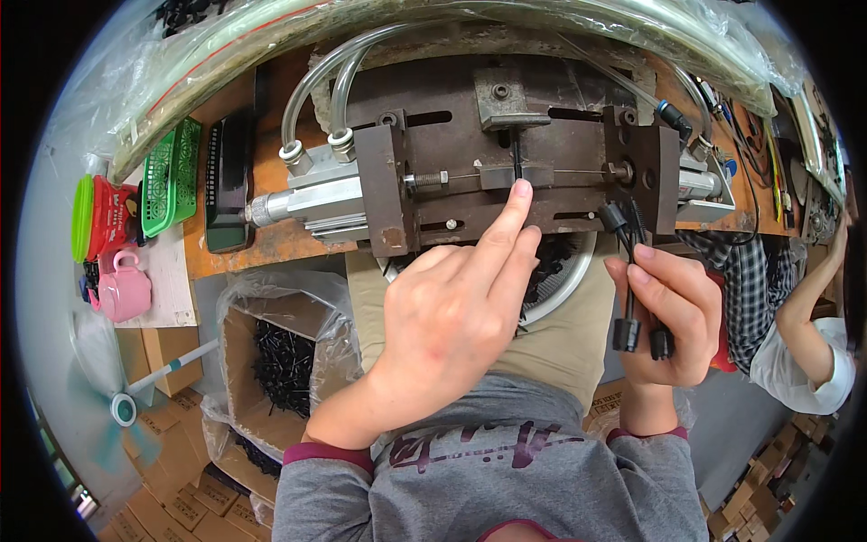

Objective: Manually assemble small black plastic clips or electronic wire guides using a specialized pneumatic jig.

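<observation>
In front of me sits a dark metal fixture (pixel 433 99) with a small block at its middle. A thin black rod (pixel 517 154) stands in that block, below a bolted bracket (pixel 506 101). My left hand (pixel 456 303) stretches its index finger so that the tip touches the rod's near end; it grips nothing that I can see, and its thumb is hidden. On the right, my right hand (pixel 673 312) is closed round several slim black plastic pieces with thick ribbed ends (pixel 626 332), held just off the fixture's near right corner.
Air cylinders (pixel 325 208) with clear hoses flank the fixture. A round tub (pixel 571 287) of black parts rests on my lap. At lower left stands a plastic-lined carton (pixel 244 348) of black pieces, near a fan (pixel 123 409). Another person's arm (pixel 813 316) shows at right.
</observation>
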The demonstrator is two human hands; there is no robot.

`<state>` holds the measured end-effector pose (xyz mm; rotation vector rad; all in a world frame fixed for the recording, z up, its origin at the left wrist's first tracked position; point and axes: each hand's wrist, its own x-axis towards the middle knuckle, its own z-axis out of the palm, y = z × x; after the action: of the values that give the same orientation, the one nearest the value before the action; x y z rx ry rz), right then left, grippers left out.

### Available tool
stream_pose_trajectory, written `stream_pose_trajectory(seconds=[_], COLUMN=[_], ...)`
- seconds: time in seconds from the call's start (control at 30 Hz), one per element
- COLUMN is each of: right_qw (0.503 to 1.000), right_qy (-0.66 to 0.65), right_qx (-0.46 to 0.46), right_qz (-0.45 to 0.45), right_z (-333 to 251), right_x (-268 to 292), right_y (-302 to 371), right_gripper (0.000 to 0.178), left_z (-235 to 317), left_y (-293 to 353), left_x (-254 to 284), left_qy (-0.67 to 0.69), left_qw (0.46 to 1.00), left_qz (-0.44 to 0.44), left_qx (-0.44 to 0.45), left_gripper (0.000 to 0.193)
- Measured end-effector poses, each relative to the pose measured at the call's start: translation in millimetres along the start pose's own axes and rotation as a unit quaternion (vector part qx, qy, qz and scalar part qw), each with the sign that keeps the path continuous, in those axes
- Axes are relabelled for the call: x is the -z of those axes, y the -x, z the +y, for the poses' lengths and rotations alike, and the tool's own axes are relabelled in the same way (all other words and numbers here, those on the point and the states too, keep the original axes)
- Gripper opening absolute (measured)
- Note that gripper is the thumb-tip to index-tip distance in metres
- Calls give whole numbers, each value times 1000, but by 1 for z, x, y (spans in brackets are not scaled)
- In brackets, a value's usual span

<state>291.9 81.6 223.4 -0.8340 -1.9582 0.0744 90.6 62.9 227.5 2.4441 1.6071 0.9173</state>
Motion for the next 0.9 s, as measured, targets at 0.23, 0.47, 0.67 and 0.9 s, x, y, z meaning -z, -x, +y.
stream_pose_trajectory(seconds=[0.23, 0.47, 0.67, 0.9], right_qw=[996, 1000, 995, 964], right_qy=[31, 10, -46, -176], right_qx=[79, 5, -58, -194], right_qz=[-30, 13, 65, 40], right_z=[-2, 2, 4, 0], right_x=[-9, -8, -10, -13], right_y=[1, -4, -3, -5], right_gripper=[35, 33, 28, 25], left_z=[17, 8, 9, -6], left_y=[1, 8, 15, 12], left_x=[18, 5, -9, -27], left_qy=[317, 152, 171, 247], left_qw=[948, 985, 978, 962], left_qz=[31, 84, 121, 108], left_qx=[-3, -1, 6, 42], left_gripper=[33, 30, 30, 37])
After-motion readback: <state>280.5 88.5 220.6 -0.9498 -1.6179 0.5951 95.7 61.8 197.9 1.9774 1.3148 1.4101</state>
